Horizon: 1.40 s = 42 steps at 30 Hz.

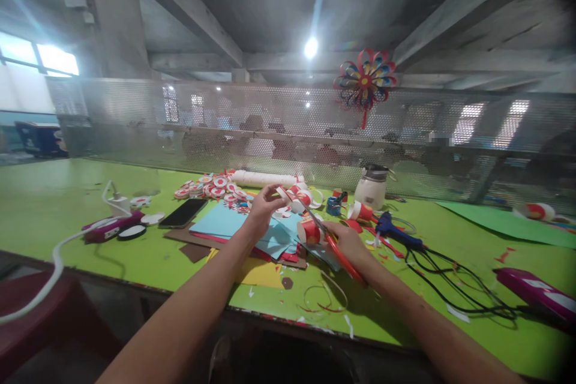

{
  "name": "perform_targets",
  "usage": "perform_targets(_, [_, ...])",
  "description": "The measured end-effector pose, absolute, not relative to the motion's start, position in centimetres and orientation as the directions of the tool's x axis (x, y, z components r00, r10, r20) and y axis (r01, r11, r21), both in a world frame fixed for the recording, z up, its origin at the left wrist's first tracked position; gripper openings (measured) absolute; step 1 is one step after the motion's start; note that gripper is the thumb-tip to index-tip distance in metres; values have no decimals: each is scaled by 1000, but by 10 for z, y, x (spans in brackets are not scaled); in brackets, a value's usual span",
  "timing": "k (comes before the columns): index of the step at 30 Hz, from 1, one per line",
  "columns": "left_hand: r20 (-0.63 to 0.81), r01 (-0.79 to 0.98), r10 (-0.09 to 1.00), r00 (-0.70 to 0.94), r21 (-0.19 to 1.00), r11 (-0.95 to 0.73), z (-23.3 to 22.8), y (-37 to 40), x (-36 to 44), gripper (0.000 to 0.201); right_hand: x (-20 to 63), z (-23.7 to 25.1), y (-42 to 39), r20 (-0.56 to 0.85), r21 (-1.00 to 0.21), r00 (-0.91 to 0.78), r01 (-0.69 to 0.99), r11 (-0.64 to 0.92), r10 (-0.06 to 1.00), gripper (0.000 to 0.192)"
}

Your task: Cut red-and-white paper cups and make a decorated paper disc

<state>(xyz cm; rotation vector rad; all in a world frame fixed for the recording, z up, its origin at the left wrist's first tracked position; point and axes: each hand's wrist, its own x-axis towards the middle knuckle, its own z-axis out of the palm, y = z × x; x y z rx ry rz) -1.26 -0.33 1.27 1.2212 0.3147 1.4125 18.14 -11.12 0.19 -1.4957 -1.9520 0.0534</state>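
Observation:
My left hand [261,211] pinches a small white-and-red paper piece [282,192] between thumb and fingers, above the blue paper sheets [220,220]. My right hand [347,245] is closed round the red-handled scissors [337,252]. Their blades point up and left towards the paper piece; whether they touch it I cannot tell. Just left of my right hand lies a red-and-white paper cup [308,231] on its side. More cut cup pieces [305,197] sit behind the blades. Yellow paper [258,273] shows below the blue sheets.
A blue glue gun [396,231] with a black cable lies at right, near a purple power strip [537,294]. A lidded jar [371,187] stands behind. At left are a phone [183,213], another power strip [112,227] and a heap of paper discs [216,187]. Perforated mesh [270,132] borders the table.

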Motion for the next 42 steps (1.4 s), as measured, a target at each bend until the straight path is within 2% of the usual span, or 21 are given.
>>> perform_targets(7, [518, -528, 813, 266, 784, -327, 8, 2, -12, 49, 186, -5, -104, 433, -333, -85, 910, 247, 897, 45])
perform_targets(13, [534, -466, 783, 320, 808, -360, 3, 2, -8, 48, 182, -5, -106, 440, -252, -94, 942, 223, 893, 42])
perform_targets(19, [524, -397, 797, 300, 828, -395, 5, -3, -7, 48, 179, -2, -111, 439, -198, -55, 968, 156, 897, 39])
perform_targets(30, [535, -378, 790, 300, 827, -417, 5, -8, -1, 44, 173, 5, -120, 439, -165, -41, 978, 125, 897, 34])
perform_targets(42, [517, -370, 801, 304, 838, -401, 5, -12, -1, 45, 174, 8, -122, 445, -165, -56, 976, 143, 894, 36])
